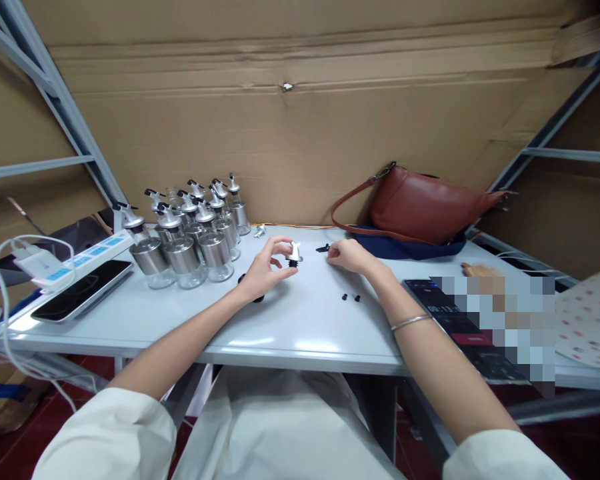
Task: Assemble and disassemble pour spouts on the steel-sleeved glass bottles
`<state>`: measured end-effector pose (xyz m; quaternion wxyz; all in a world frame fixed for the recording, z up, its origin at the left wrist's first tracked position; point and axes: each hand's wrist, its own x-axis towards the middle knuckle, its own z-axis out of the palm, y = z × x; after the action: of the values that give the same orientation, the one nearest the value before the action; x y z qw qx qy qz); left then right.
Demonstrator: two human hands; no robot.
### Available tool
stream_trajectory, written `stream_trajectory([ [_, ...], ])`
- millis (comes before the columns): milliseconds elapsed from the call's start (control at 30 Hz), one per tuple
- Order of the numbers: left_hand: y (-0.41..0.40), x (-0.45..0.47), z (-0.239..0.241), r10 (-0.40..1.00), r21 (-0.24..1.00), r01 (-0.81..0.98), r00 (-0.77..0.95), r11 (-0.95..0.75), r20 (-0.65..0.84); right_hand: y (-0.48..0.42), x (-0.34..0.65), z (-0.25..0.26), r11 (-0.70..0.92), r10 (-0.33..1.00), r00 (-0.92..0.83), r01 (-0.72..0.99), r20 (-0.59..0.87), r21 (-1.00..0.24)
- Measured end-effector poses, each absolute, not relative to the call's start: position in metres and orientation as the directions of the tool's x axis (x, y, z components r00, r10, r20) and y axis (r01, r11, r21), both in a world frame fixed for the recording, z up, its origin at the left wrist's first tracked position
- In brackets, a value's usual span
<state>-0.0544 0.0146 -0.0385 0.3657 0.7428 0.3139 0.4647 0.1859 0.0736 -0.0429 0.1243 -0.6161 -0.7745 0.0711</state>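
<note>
My left hand (263, 269) is closed on a silver pourer spout cap (295, 253), held just above the white table (300, 320). My right hand (347, 255) pinches a small black part (323, 249) a little to the right of the cap. Two tiny black pieces (351, 297) lie on the table below my right wrist, which wears a thin bangle. A black round piece (242, 279) shows partly under my left hand. A group of several glass and steel dispenser bottles (190, 233) with spout caps stands to the left.
A phone (83, 289) and a white power strip (75, 260) with a charger lie at the left edge. A brown shoulder bag (420, 203) rests on dark cloth at the back right. Another dark device (460, 320) lies at the right, partly blurred. Cardboard walls stand behind.
</note>
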Motion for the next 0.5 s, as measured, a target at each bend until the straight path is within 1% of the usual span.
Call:
stream_trajectory([
  [100, 0.016, -0.054, -0.04, 0.809, 0.843, 0.108, 0.368, -0.528, 0.459, 0.07, 0.182, -0.038, 0.248, 0.968, -0.229, 0.927, 0.1, -0.28],
  [167, 0.018, -0.054, -0.043, 0.811, 0.857, 0.062, 0.365, -0.512, 0.458, 0.067, 0.179, -0.034, 0.278, 0.961, -0.259, 0.9, 0.101, -0.336],
  [200, 0.019, -0.054, -0.044, 0.814, 0.866, 0.039, 0.362, -0.499, 0.453, 0.066, 0.177, -0.032, 0.299, 0.954, -0.279, 0.871, 0.108, -0.389],
  [267, 0.021, -0.054, -0.047, 0.822, 0.877, 0.021, 0.361, -0.479, 0.441, 0.062, 0.172, -0.028, 0.338, 0.938, -0.323, 0.774, 0.125, -0.535],
  [367, 0.021, -0.054, -0.048, 0.819, 0.865, 0.078, 0.375, -0.495, 0.434, 0.055, 0.165, -0.021, 0.34, 0.911, -0.395, 0.568, 0.114, -0.749],
  [433, 0.02, -0.055, -0.047, 0.81, 0.844, 0.136, 0.395, -0.518, 0.434, 0.05, 0.16, -0.017, 0.313, 0.891, -0.442, 0.426, 0.106, -0.849],
  [500, 0.018, -0.055, -0.045, 0.798, 0.826, 0.173, 0.422, -0.536, 0.43, 0.044, 0.156, -0.013, 0.288, 0.881, -0.455, 0.305, 0.127, -0.908],
])
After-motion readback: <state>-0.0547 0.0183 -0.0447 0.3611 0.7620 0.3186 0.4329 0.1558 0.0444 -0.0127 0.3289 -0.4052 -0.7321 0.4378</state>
